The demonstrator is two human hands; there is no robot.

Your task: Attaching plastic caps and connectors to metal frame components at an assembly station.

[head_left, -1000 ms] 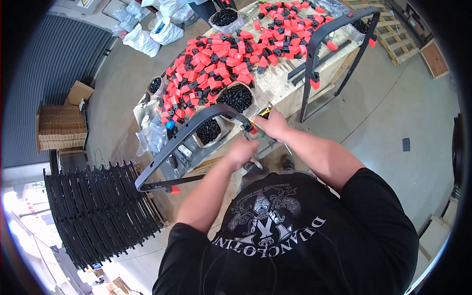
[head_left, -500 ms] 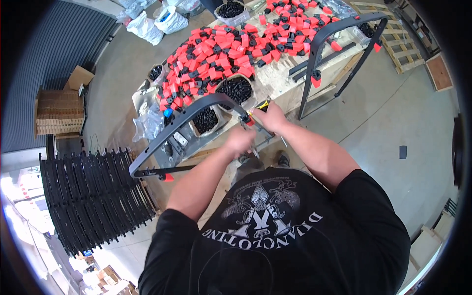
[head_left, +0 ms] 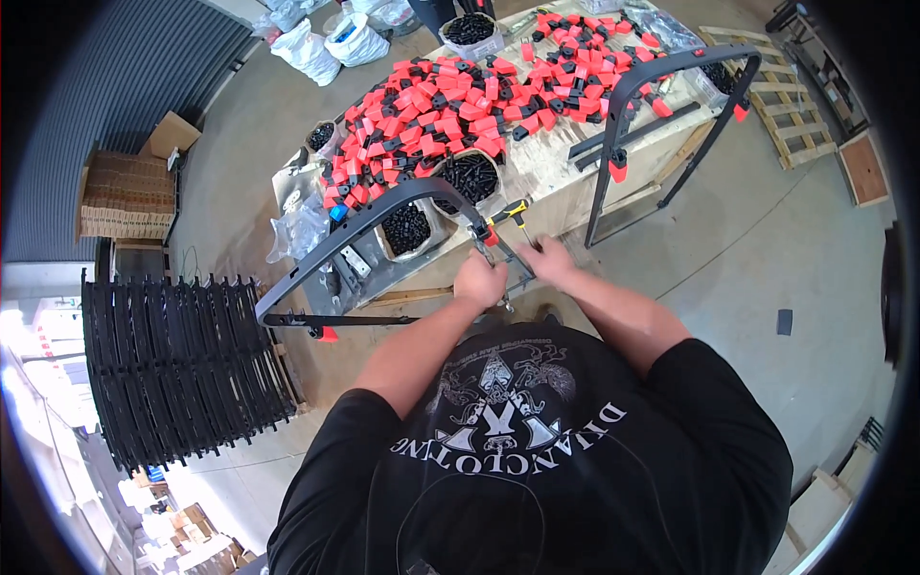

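A curved black tube frame [head_left: 359, 225] leans at the workbench's near edge, with a red-and-black clip [head_left: 492, 236] at its right end. Just below that clip, my left hand [head_left: 481, 278] is closed around a slim silver metal tool [head_left: 509, 307], whose end pokes out beneath; its exact kind is hidden. To the right is my right hand [head_left: 548, 262], fingers pinched at the lower shaft of a T-handled driver. The yellow-and-black handle of this T-handled driver [head_left: 516, 210] stands above the fingers, free of the palm. The shaft's tip is hidden.
Red-and-black clips [head_left: 431, 101] heap over the workbench [head_left: 541, 172]. Containers of small black parts [head_left: 468, 179] stand among them. A second black frame [head_left: 613, 120] is at the right. Stacked black frames [head_left: 182, 369] fill the left floor; a wooden pallet [head_left: 786, 115] lies far right.
My right hand has come off the T-handled driver's handle and moved down to its shaft. The handle now shows in full. My left hand stays close to the frame's clip.
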